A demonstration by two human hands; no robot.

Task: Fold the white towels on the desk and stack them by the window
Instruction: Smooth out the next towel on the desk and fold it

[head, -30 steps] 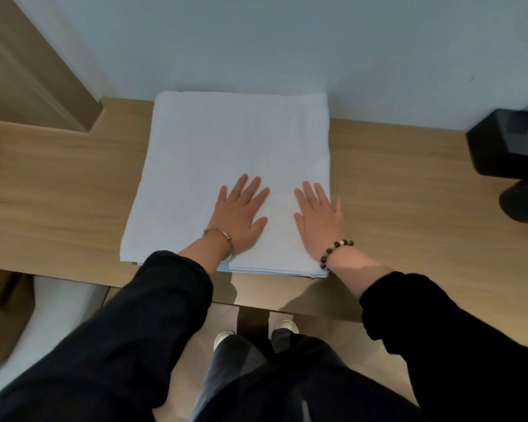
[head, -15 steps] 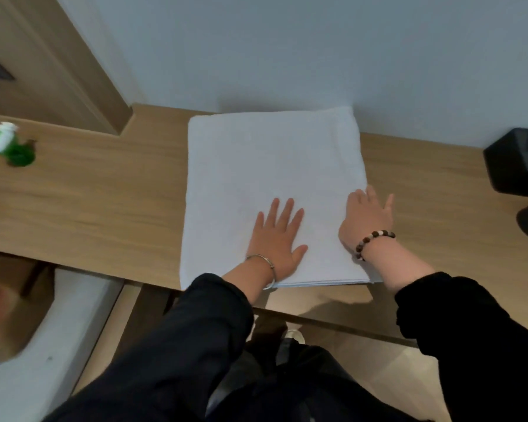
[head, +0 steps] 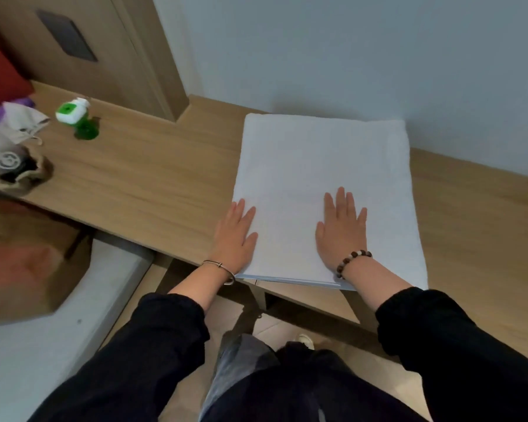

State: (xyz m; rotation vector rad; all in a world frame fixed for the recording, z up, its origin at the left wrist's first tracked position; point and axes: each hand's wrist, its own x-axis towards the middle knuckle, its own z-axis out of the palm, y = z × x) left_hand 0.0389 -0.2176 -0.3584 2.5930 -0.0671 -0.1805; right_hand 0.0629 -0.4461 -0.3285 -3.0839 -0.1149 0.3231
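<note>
towel (head: 323, 172): folded in layers, flat on surface (head: 153, 184), far edge by wall | left grip (head: 235, 236): released, fingers straight, lying along towel's left edge, likely squaring it | right grip (head: 342, 236): released, palm flat on towel's near part, likely pinning layers | step: smoothing; move to window not yet done

Plain pale wall (head: 348, 56) runs behind the light wooden desk (head: 153, 184). A wooden panel (head: 119, 56) with a dark rectangular plate (head: 66, 35) stands at the desk's far left. Beige floor (head: 281, 325) shows below the near edge.
</note>
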